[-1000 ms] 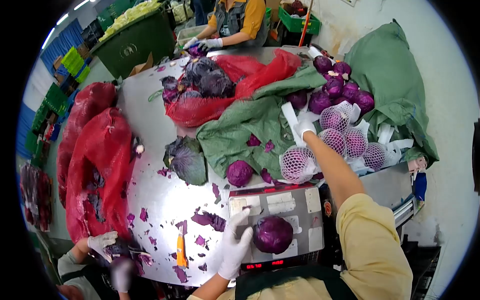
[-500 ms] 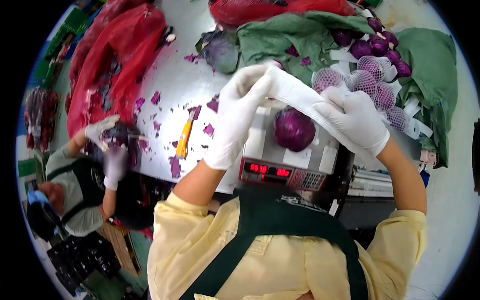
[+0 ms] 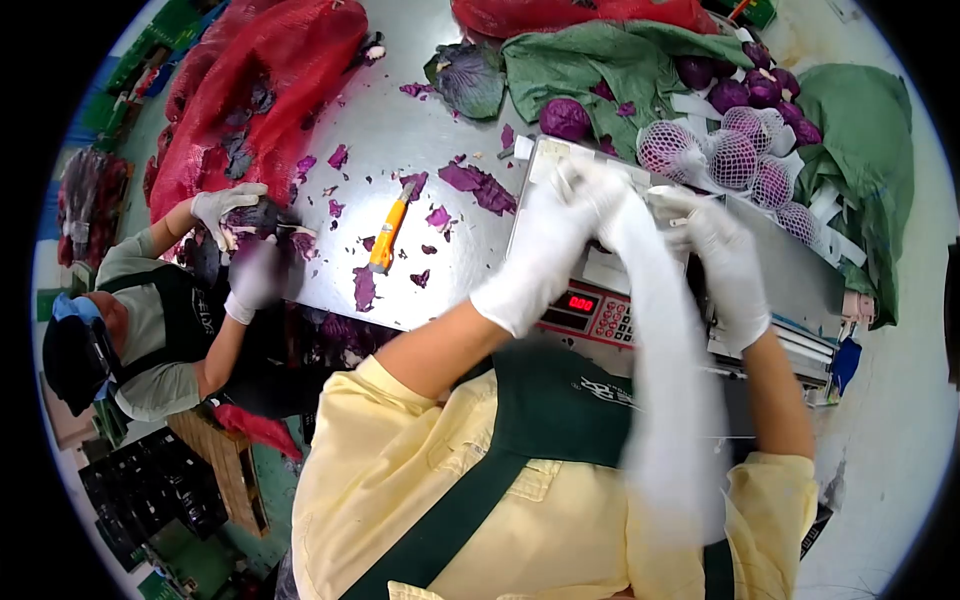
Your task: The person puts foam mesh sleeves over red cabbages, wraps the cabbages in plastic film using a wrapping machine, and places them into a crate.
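Note:
My left hand (image 3: 555, 245), in a white glove, is closed on the upper end of a white mesh sleeve (image 3: 665, 370). The sleeve hangs down in front of my apron, its lower part blurred. Just right of it, my right hand (image 3: 722, 262) has its fingers curled together; what they hold, if anything, is too small to tell. Both hands are above the scale (image 3: 528, 195), whose red display (image 3: 580, 302) reads 0.00. No cabbage shows on the scale's visible part. Behind it lies a bare red cabbage (image 3: 565, 119); netted cabbages (image 3: 732, 160) lie at the right.
An orange-handled knife (image 3: 388, 235) lies among purple leaf scraps (image 3: 480, 188). At the left, a co-worker's gloved hands (image 3: 225, 212) hold a cabbage beside red net sacks (image 3: 255, 90). Green sacking (image 3: 590, 65) and unwrapped cabbages (image 3: 762, 88) are at the back.
The white sleeve, earlier stretched between both hands, now hangs from my left hand. My right hand has come off it. The cabbage seen on the scale before is no longer visible there.

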`<state>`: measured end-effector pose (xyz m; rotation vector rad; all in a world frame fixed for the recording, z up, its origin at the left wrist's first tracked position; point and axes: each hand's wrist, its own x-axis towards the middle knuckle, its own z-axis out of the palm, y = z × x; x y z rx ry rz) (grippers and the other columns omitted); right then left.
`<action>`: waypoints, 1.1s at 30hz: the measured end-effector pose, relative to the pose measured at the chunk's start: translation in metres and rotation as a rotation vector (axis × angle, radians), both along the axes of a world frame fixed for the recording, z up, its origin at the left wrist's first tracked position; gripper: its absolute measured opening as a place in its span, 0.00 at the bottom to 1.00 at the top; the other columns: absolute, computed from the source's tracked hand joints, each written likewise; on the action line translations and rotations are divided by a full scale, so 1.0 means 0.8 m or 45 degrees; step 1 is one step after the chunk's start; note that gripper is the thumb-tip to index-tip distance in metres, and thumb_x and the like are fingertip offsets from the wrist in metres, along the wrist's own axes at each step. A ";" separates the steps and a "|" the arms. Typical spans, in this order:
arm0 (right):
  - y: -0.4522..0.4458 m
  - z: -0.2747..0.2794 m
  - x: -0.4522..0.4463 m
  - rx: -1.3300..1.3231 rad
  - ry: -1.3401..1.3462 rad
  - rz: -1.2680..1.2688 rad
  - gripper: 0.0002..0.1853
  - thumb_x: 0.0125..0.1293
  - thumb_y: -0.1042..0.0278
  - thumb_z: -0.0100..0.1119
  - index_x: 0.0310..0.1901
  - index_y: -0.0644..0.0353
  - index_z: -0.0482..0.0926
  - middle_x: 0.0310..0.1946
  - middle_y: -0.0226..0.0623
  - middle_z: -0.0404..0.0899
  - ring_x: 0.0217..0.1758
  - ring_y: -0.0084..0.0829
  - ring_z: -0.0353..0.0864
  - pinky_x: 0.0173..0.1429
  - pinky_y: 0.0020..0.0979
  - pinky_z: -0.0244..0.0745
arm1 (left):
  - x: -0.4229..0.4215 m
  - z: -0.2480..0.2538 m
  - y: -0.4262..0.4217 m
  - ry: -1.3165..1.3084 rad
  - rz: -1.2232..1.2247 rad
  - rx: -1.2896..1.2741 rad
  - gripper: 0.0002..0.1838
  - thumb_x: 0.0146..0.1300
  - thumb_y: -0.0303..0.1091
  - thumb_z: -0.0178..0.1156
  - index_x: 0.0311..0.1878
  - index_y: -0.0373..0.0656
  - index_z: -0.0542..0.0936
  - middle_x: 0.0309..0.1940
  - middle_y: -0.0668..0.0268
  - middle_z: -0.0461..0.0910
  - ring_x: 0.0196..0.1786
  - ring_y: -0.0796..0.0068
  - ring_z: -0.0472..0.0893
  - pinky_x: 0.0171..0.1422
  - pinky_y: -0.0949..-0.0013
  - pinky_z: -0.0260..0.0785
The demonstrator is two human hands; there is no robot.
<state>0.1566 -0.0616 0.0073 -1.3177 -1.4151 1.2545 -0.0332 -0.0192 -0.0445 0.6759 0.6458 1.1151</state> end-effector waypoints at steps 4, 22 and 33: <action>-0.029 -0.040 -0.041 0.167 0.096 -0.091 0.23 0.71 0.60 0.56 0.63 0.63 0.72 0.62 0.35 0.72 0.66 0.28 0.67 0.72 0.31 0.57 | 0.027 -0.027 -0.033 0.330 0.160 0.494 0.08 0.58 0.30 0.68 0.40 0.40 0.85 0.44 0.61 0.81 0.45 0.71 0.79 0.49 0.70 0.71; -0.024 -0.062 0.023 -0.215 0.289 -0.118 0.17 0.73 0.57 0.48 0.45 0.66 0.72 0.40 0.37 0.77 0.43 0.27 0.78 0.50 0.31 0.74 | -0.021 -0.053 -0.010 0.705 -0.316 0.095 0.09 0.57 0.28 0.67 0.41 0.40 0.81 0.29 0.70 0.80 0.30 0.82 0.78 0.32 0.76 0.71; 0.122 -0.140 0.043 -0.558 0.106 -0.570 0.14 0.68 0.56 0.56 0.46 0.58 0.81 0.35 0.31 0.81 0.37 0.24 0.79 0.44 0.28 0.77 | -0.002 -0.104 0.117 2.254 -0.250 0.587 0.20 0.63 0.53 0.53 0.43 0.48 0.83 0.35 0.50 0.83 0.39 0.48 0.83 0.45 0.51 0.74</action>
